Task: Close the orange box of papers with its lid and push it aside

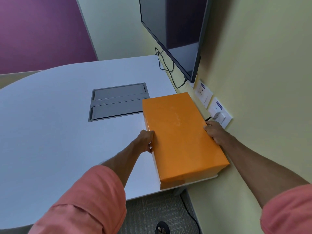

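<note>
The orange box (180, 137) lies on the white table (59, 132) at its right edge, close to the yellow wall, with its orange lid on top covering it. No papers show. My left hand (146, 141) grips the box's left long side, fingers curled against it. My right hand (215, 132) holds the right long side, between the box and the wall. The box's near end reaches the table's front right corner.
A grey cable hatch (116, 102) is set into the table left of the box's far end. A dark wall screen (175, 31) hangs above, with cables (166, 66) below it. Wall sockets (217, 110) with a plug sit right beside my right hand.
</note>
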`<action>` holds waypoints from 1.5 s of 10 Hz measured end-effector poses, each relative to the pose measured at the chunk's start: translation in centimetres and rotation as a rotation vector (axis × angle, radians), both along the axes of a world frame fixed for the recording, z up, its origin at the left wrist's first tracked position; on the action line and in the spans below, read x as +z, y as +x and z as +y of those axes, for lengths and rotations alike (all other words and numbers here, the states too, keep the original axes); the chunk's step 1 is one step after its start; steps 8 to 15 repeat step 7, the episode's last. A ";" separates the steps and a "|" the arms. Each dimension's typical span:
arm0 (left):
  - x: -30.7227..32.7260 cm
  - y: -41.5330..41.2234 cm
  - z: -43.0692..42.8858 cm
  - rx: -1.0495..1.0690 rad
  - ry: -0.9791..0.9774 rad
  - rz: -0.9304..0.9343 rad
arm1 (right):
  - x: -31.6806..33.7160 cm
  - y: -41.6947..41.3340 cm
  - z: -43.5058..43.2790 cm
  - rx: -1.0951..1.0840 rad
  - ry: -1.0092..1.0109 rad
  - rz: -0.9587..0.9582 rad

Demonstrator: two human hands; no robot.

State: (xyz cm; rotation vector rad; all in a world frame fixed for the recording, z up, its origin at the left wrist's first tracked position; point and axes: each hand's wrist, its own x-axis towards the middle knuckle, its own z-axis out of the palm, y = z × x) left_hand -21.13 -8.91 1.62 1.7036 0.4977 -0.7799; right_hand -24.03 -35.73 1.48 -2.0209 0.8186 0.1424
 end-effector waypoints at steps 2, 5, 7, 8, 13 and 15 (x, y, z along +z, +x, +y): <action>-0.2 -0.1 0.7 -0.098 0.009 -0.057 | 0.6 -0.3 1.4 0.071 -0.271 0.033; 2.0 2.1 5.1 -0.396 0.558 -0.666 | 2.7 0.7 8.2 0.389 -0.838 -0.140; 3.5 4.1 11.8 -0.520 0.889 -0.929 | 4.3 3.6 15.7 0.493 -0.862 -0.171; 3.5 4.1 11.8 -0.520 0.889 -0.929 | 4.3 3.6 15.7 0.493 -0.862 -0.171; 3.5 4.1 11.8 -0.520 0.889 -0.929 | 4.3 3.6 15.7 0.493 -0.862 -0.171; 3.5 4.1 11.8 -0.520 0.889 -0.929 | 4.3 3.6 15.7 0.493 -0.862 -0.171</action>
